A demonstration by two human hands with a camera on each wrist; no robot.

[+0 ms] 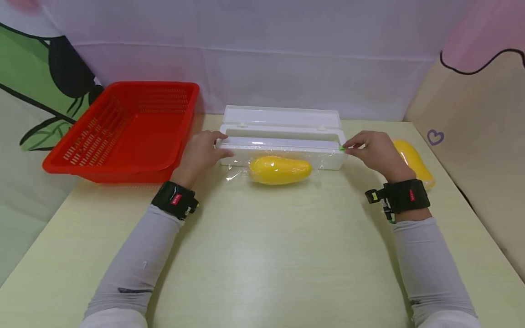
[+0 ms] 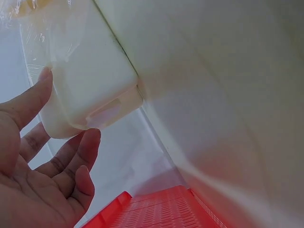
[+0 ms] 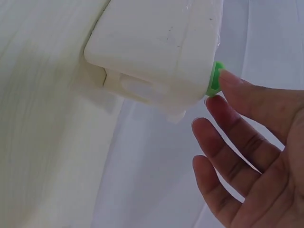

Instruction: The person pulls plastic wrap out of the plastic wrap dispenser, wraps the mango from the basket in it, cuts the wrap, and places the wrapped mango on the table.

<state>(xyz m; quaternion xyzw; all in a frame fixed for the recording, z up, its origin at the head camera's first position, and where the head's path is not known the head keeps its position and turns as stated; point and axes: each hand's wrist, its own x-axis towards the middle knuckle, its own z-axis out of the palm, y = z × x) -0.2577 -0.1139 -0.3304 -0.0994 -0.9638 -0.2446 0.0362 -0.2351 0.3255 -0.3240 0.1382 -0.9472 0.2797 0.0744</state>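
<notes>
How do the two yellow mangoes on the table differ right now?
The middle mango lies under clear film in front of the white dispenser, between both hands; the right mango lies bare near the table's edge, partly hidden behind the right hand. Middle one lies crosswise, the other angled. Both are yellow.

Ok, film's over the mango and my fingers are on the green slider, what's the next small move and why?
Probably slide the green slider leftward along the dispenser to cut the film. The right hand touches the slider at the dispenser's right end, the left hand steadies the left end, and the film already lies over the mango while appearing to run uncut from the dispenser.
</notes>
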